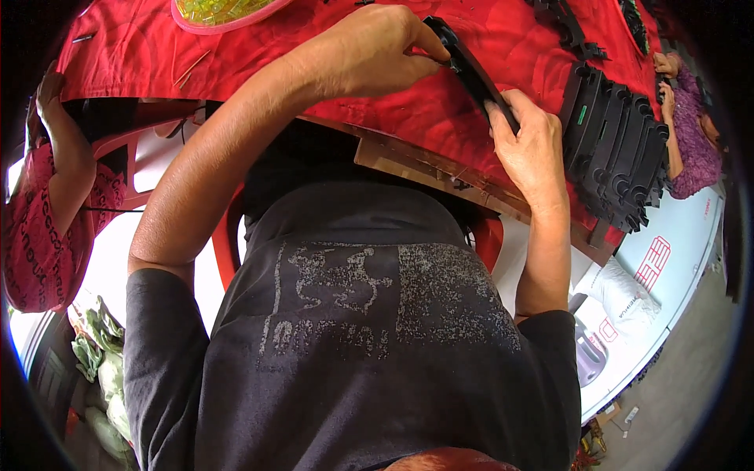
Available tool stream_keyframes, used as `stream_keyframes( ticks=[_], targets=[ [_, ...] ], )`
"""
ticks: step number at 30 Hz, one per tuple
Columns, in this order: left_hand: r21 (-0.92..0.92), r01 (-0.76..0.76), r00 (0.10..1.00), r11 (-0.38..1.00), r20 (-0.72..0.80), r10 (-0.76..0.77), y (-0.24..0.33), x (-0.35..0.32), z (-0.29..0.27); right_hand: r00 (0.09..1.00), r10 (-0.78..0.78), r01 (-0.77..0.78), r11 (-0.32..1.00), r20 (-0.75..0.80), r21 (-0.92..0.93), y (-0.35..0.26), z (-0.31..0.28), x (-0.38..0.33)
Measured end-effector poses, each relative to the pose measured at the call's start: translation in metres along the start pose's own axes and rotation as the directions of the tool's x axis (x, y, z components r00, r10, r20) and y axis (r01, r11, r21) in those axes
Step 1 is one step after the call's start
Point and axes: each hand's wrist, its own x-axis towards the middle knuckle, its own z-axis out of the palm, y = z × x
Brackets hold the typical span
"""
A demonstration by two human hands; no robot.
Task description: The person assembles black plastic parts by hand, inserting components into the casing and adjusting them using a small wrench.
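A long, narrow black plastic strip (476,77), slightly curved, is held slantwise over the red tablecloth (369,118). My left hand (385,49) pinches at its far end, thumb and fingers closed near the tip. At the near end, my right hand (528,141) grips the strip between thumb and fingers. Whatever small piece may be under the left fingertips cannot be made out. Just right of my right hand lies a row of similar black plastic parts (609,149), stacked close together near the table's edge.
A pink-rimmed basin (228,28) holds small yellow-green pieces at the far left. More black parts (567,27) lie at the far right. Other people's arms show at the left (67,141) and right (671,129). The wooden table edge (408,161) runs before me.
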Motion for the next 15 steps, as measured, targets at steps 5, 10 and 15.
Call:
stream_keyframes(
  ticks=[5, 10, 15],
  targets=[
    [-0.199, 0.077, 0.990, 0.977, 0.132, -0.051, 0.003, 0.006, -0.010, 0.998, -0.036, 0.039, 0.997, 0.046, -0.070, -0.002, -0.012, 0.006],
    [-0.336, 0.121, 0.983, 0.934, 0.169, -0.066, -0.007, 0.006, -0.005, 0.989, -0.017, 0.031, 0.995, 0.147, -0.096, -0.010, -0.030, 0.014],
    [-0.361, 0.222, 0.955, 0.906, 0.266, -0.129, -0.016, 0.009, -0.004, 0.971, -0.030, 0.065, 0.988, 0.236, -0.143, -0.016, -0.045, 0.023]
  ],
)
